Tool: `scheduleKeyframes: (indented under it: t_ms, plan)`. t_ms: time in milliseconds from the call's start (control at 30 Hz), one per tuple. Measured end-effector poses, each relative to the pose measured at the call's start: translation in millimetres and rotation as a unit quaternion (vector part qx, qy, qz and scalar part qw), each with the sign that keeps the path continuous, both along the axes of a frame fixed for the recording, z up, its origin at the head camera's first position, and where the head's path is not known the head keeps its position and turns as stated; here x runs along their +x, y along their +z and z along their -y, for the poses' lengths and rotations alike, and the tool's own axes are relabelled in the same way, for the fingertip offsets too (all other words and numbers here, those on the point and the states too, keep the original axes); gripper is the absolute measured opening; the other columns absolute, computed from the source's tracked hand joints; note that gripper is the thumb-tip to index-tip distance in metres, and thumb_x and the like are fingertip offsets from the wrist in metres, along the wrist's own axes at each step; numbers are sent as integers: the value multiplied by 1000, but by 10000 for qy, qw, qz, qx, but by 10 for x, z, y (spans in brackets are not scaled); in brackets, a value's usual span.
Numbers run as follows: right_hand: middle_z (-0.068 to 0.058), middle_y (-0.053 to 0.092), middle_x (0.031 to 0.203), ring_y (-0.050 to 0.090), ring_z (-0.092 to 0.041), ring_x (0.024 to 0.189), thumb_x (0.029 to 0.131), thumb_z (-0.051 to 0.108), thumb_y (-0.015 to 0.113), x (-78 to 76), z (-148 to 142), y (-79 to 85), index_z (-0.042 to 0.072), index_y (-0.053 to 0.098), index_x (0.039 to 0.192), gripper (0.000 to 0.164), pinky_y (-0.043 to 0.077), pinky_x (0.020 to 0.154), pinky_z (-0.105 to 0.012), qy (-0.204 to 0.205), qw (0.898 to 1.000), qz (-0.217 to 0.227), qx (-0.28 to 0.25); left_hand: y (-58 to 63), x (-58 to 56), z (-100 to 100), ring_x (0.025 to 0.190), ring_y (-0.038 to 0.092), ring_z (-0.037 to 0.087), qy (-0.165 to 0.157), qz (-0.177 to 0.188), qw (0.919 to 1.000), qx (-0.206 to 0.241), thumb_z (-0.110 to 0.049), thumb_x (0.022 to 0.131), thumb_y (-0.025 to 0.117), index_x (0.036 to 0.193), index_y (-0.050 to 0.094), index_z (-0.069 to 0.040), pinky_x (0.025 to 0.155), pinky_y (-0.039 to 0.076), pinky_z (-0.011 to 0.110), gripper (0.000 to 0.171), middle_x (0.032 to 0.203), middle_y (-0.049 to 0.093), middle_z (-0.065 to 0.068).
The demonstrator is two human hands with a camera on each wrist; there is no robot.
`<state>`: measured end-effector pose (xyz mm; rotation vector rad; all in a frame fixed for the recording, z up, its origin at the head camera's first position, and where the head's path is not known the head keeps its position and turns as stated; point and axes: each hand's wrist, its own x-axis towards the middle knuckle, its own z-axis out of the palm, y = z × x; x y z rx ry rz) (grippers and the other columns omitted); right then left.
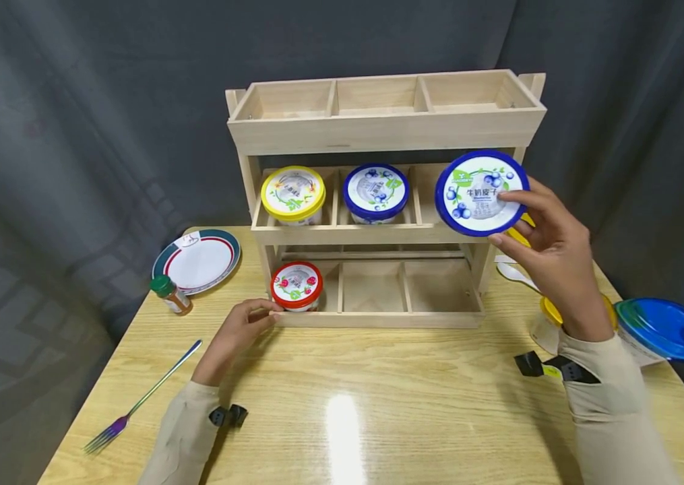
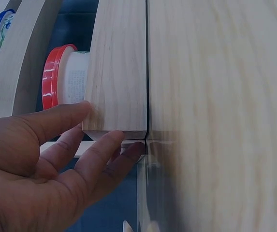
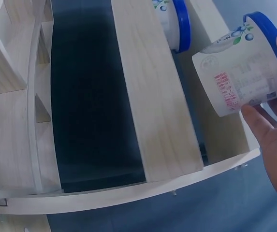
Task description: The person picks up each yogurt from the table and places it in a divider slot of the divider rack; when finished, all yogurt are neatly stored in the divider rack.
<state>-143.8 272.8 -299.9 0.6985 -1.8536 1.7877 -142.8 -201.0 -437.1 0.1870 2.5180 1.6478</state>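
Observation:
A three-tier wooden shelf [image 1: 378, 320] stands on the table. My right hand [image 1: 560, 249] grips a blue-lidded ice cream tub [image 1: 482, 192] with a blueberry print, raised in front of the middle tier's right compartment. The right wrist view shows that tub [image 3: 242, 72] tilted, with fingers at its lid and side. On the middle tier sit a yellow-lidded tub [image 1: 293, 195], left, and another blue-lidded tub [image 1: 376, 193], centre. A red-lidded tub [image 1: 296, 286] occupies the bottom left compartment. Beside it, my left hand [image 1: 244, 327] holds the shelf's lower left front corner, fingers spread around the board's end [image 2: 114, 111].
A plate [image 1: 196, 259], a green-capped spice jar [image 1: 170, 295] and a fork [image 1: 141, 401] lie to the left. At right are a white spoon [image 1: 514, 275], a yellow-lidded tub [image 1: 544, 327] partly behind my forearm, and a blue-lidded container [image 1: 663, 330].

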Motion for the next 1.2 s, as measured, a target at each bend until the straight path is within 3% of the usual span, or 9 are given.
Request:
scheduleKeyframes:
  t_ms: [267, 533, 633, 800, 933, 1033, 1200]
  plan:
    - [-14, 48, 164, 57, -25, 136, 88, -32, 65, -148, -13, -47, -8, 65, 141, 58, 49, 108, -22, -136, 9998, 167, 48, 0, 3, -1, 120, 64, 34, 7, 49, 10000, 12, 0, 106, 67, 120, 72, 11, 90, 52, 21, 18, 137, 60, 28]
    - [-13, 50, 163, 57, -24, 133, 93, -20, 71, -273, -38, -119, 0, 69, 141, 52, 50, 105, -18, -566, 9967, 518, 269, 7, 1, 0, 117, 64, 32, -15, 38, 10000, -3, 1, 106, 66, 120, 71, 12, 88, 53, 21, 18, 137, 59, 29]
    - [-11, 51, 161, 57, -22, 135, 97, -11, 74, -317, -33, -125, 7, 68, 145, 51, 50, 105, -19, -831, 9920, 711, 624, 7, 1, 0, 120, 64, 34, 28, 43, 10000, -60, 0, 106, 67, 120, 71, 11, 89, 52, 20, 18, 137, 59, 29]
    - [-7, 44, 167, 52, -31, 148, 102, 4, 75, -357, -24, -76, 11, 65, 150, 49, 49, 109, -24, -1255, 9756, 978, 1510, 2, -7, 3, 121, 63, 35, -8, 5, 10000, -49, 1, 106, 66, 120, 71, 11, 90, 52, 21, 18, 137, 61, 29]
    - [-1, 27, 178, 41, -43, 155, 103, 11, 77, -302, -49, -6, 12, 62, 154, 54, 46, 109, -26, -1632, 9523, 1139, 2315, -3, -16, 3, 120, 64, 33, -54, -10, 10000, -26, -1, 106, 66, 120, 72, 11, 91, 53, 22, 19, 137, 62, 29]
    - [1, 15, 181, 41, -49, 153, 102, 12, 79, -238, -80, 12, 15, 55, 161, 63, 44, 107, -26, -1832, 9353, 1220, 2772, 3, -14, 3, 118, 65, 31, -71, 29, 10000, -6, -2, 107, 67, 120, 72, 11, 90, 53, 23, 19, 138, 62, 28]
    - [-1, 10, 182, 42, -53, 151, 100, 7, 79, -111, -99, -29, 13, 48, 165, 72, 43, 107, -27, -1829, 9284, 1273, 2974, 10, -9, 11, 116, 65, 29, -64, 23, 10000, -23, -2, 107, 66, 120, 71, 11, 89, 53, 23, 19, 136, 61, 29]
